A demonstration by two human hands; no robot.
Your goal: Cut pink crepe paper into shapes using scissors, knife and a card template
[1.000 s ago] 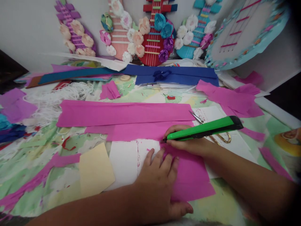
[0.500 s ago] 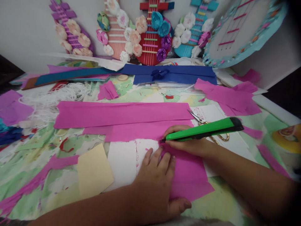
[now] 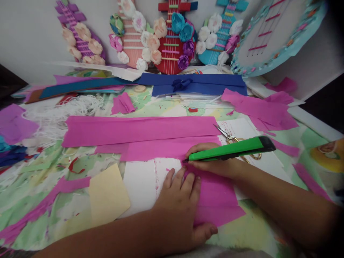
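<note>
Head view: my right grip [image 3: 212,165], its forearm [image 3: 276,200] slanting from the lower right, is clasped around a green cutter [image 3: 228,148], the tip at the pink paper [image 3: 216,191] beneath. My left grip [image 3: 178,204], released and flattened palm-down, fingers fanned, thumb outstretched, rests across that paper's edge and the adjoining white card [image 3: 141,182].

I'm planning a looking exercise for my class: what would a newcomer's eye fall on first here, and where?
Probably the bright green cutter in the right hand, right of centre, partly hiding the gold-handled scissors. Next, perhaps, the vivid pink paper partly under the left hand, at lower centre. Then the colourful guitar-shaped crafts along the back.
</note>
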